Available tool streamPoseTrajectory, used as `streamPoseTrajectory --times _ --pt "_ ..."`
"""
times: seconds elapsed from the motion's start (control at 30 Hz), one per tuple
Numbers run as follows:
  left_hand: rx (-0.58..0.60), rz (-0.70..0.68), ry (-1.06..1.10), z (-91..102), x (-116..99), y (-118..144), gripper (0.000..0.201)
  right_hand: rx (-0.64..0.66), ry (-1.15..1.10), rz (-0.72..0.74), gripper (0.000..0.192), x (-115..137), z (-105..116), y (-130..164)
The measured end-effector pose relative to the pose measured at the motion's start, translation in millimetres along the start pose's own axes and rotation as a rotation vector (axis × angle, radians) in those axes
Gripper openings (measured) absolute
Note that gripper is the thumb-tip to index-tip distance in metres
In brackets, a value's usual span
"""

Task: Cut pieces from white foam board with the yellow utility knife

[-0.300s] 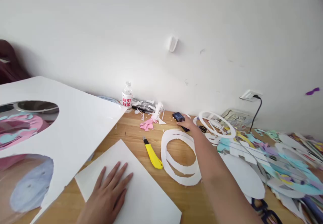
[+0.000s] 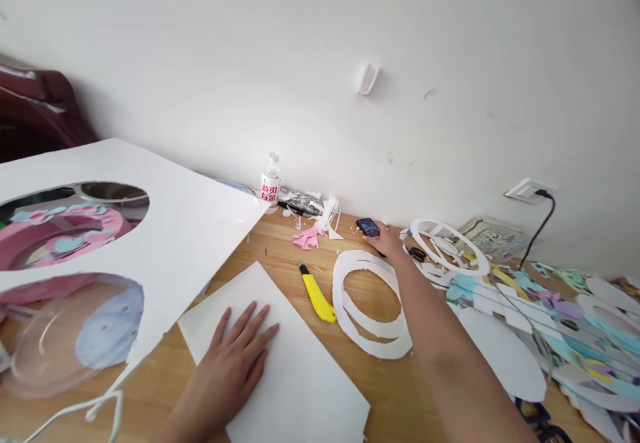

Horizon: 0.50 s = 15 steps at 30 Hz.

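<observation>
Two bare hands over a light wooden table (image 2: 280, 246). Left hand (image 2: 235, 356): flat, fingers spread, palm down on a white rectangular sheet of card (image 2: 295, 370) at the near middle; grip open, holding nothing. Right hand (image 2: 389, 240): arm stretched far across to the wall edge, fingers on or just beside a small dark phone (image 2: 369, 226); whether the grip closes on it cannot be told.

Between the hands: a yellow snap-off utility knife (image 2: 316, 294), lying free on the table, and white card rings cut as nested ovals (image 2: 373, 303) just right of it, partly under the right forearm.

Left side: a large white board with two oval holes (image 2: 165, 230), tilted over the table. Rear, by the wall: a small clear bottle with a red label (image 2: 271, 183), pink paper scraps (image 2: 307, 236). Right side: a heap of pastel card offcuts (image 2: 550, 310).
</observation>
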<state>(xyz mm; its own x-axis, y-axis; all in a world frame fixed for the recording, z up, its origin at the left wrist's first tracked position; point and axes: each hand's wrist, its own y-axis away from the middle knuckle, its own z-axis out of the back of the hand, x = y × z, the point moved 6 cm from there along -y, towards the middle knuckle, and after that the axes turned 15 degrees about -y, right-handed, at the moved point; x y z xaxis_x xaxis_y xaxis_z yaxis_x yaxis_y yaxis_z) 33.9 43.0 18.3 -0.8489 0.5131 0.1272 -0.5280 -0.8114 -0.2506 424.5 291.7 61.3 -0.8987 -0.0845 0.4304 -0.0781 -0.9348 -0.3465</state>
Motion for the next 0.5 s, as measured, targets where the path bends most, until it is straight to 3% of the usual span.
streamPoseTrajectory --times 0.1,0.23,0.3,0.4,0.5 --pt "0.066 0.023 0.065 2.2 -5 1 0.046 0.019 -0.045 0.113 0.039 68 -7 57" --pt "0.116 -0.039 0.117 5.1 -5 3 0.043 0.299 -0.174 0.421 0.033 176 -18 177" --pt "0.111 -0.162 0.120 8.4 -3 4 0.042 0.406 -0.210 0.540 0.036 207 -16 222" --pt "0.080 -0.267 0.049 14.2 5 6 0.041 0.259 -0.168 0.448 0.036 205 -10 235" --pt "0.052 -0.119 -0.049 15.9 13 11 0.041 0.151 -0.111 0.347 0.036 184 -15 223"
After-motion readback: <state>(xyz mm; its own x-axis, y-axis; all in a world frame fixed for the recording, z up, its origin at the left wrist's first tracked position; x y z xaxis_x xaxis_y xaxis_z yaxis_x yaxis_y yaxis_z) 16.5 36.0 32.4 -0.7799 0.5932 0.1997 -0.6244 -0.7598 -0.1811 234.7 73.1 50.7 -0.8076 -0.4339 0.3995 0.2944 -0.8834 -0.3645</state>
